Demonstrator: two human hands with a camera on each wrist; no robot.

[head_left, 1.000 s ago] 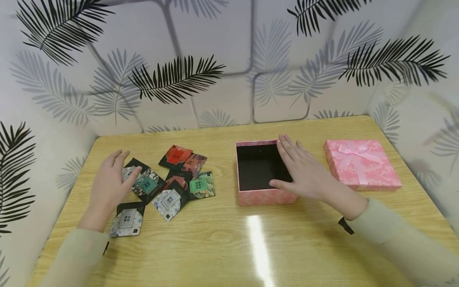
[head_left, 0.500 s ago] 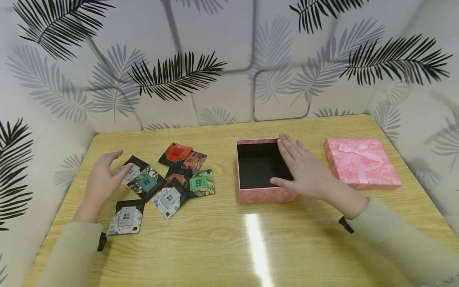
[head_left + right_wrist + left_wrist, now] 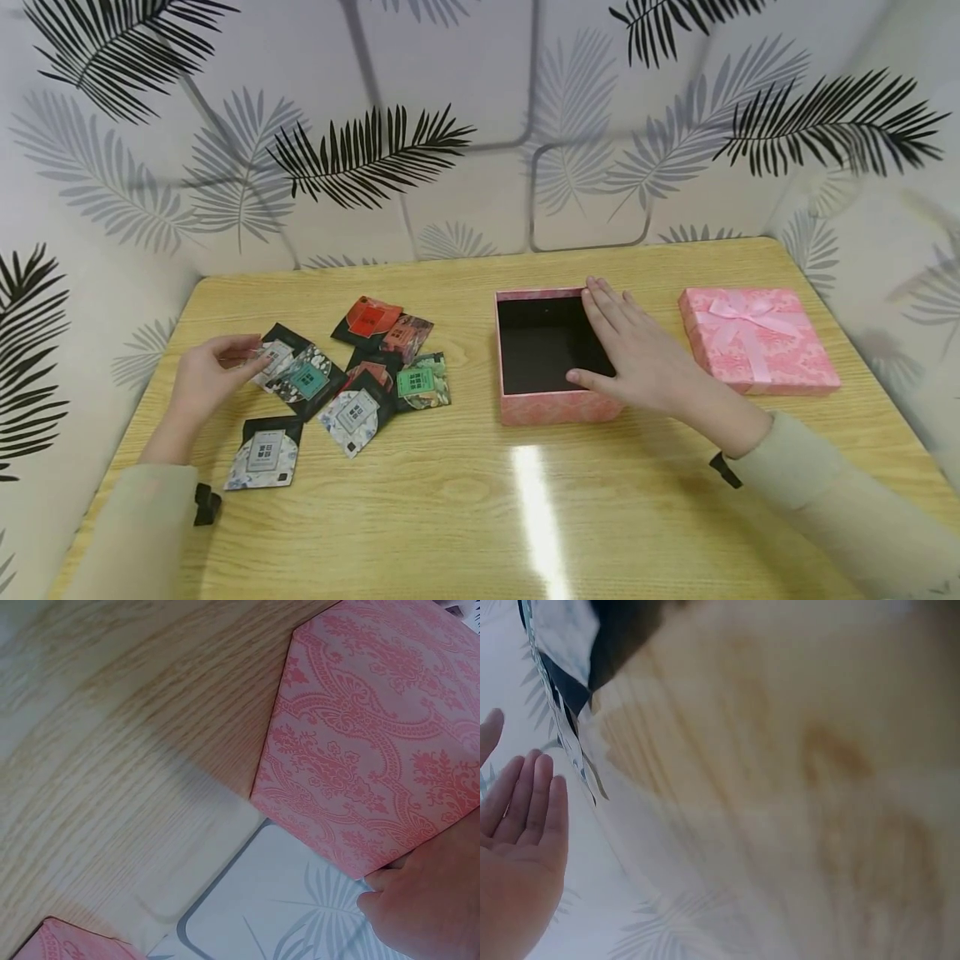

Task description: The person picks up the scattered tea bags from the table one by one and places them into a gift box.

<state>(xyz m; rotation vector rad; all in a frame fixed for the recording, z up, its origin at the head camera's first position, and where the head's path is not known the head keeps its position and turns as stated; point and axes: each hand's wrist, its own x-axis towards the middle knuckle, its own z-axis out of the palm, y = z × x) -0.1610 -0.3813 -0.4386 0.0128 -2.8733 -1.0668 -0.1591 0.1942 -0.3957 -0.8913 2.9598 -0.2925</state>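
At the left, my left hand (image 3: 210, 375) reaches the edge of a dark packet with a grey label (image 3: 276, 358), thumb and fingertips apart and overlapping its corner. The left wrist view shows this hand (image 3: 525, 847) with its fingers extended, beside a packet edge (image 3: 566, 634). A teal-labelled packet (image 3: 309, 379) lies partly over the grey-labelled one. My right hand (image 3: 633, 354) rests along the right rim of a lidless pink box (image 3: 558, 410) with a black inside, fingers straight. In the right wrist view the hand (image 3: 431, 900) touches the box's patterned side (image 3: 367, 735).
A pink lid with a bow (image 3: 761, 342) lies right of the box. Several more packets lie between hand and box: red (image 3: 371, 318), green (image 3: 420, 383) and white floral (image 3: 356, 421). Another floral packet (image 3: 264, 454) lies nearer the front. A leaf-patterned backdrop (image 3: 465, 192) stands behind the table.
My left hand has drawn back and lowered toward the grey-labelled packet, thumb and fingers coming closer together. The right hand stays on the box rim. The view tilted slightly.
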